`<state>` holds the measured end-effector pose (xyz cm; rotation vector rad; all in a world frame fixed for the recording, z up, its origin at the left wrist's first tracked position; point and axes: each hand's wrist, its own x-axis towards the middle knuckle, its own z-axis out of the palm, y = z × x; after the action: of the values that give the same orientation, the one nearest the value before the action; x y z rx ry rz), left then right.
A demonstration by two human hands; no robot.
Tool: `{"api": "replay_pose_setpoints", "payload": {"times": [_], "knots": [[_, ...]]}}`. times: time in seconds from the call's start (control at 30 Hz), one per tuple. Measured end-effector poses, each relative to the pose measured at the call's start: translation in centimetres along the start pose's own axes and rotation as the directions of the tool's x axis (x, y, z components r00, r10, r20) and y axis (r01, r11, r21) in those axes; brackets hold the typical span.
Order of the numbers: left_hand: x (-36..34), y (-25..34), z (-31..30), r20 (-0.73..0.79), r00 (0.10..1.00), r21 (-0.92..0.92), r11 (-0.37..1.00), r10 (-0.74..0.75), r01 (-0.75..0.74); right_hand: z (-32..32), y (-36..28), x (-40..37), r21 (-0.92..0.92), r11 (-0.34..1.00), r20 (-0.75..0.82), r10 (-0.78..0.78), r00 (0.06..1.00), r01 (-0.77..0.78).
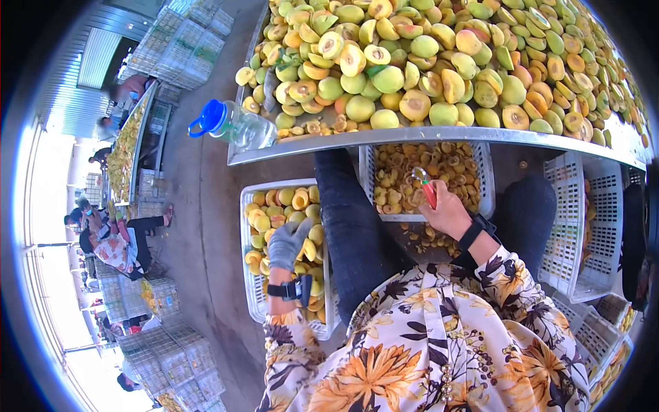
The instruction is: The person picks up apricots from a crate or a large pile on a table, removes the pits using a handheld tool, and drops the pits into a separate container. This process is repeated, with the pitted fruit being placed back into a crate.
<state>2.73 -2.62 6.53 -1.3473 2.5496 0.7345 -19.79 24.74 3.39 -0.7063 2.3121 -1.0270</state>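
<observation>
My left hand (pixel 287 246), in a grey glove, is over a white basket (pixel 248 288) of yellow-green peach halves (pixel 274 213). Its fingers are stretched out at the fruit, with no piece plainly held. My bare right hand (pixel 449 211) is closed around the red handle of a pitting tool (pixel 429 191), whose looped metal head points up and away from me. That hand is above a second white crate (pixel 489 180), which holds brownish fruit scraps (pixel 401 168). Both wrists carry dark straps.
A metal-edged table (pixel 439 135) heaped with whole and halved peaches (pixel 415 106) stands before me. On its left corner lies a blue-capped water bottle (pixel 237 126). White crates (pixel 559 233) stand at right. Stacked crates (pixel 175 357) and seated people (pixel 113 244) are at left.
</observation>
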Motion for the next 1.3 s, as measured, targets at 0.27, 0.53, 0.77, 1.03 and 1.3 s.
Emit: {"api": "replay_pose_setpoints", "payload": {"times": [0.27, 0.53, 0.77, 1.03, 1.3], "knots": [[11.9, 11.8, -7.4, -0.523, 0.823, 0.026, 0.970, 0.220, -0.242, 1.0, 0.1, -0.6, 0.099, 0.970, -0.075, -0.213, 0.974, 0.220], [26.0, 15.4, -3.2, -0.422, 0.906, -0.596, 0.760, -0.022, -0.259, -1.6, 0.0, -2.8, 0.106, 0.959, -0.097, -0.253, 0.963, 0.263], [13.5, 16.3, -4.3, -0.178, 0.967, -0.902, 0.362, 0.183, -0.234, -2.8, -4.9, 0.2, 0.332, 0.932, -0.101, -0.120, 0.988, 0.147], [-0.2, 19.1, 2.4, -0.081, 0.932, -0.947, 0.263, 0.355, -0.182, -1.1, -7.9, 1.5, 0.789, 0.594, -0.131, -0.088, 0.987, 0.158], [-1.4, 20.7, 5.6, -0.040, 0.999, -0.983, -0.177, 0.009, -0.038, -0.7, -7.2, -0.1, 0.380, 0.881, -0.248, -0.195, 0.949, 0.280]]}}
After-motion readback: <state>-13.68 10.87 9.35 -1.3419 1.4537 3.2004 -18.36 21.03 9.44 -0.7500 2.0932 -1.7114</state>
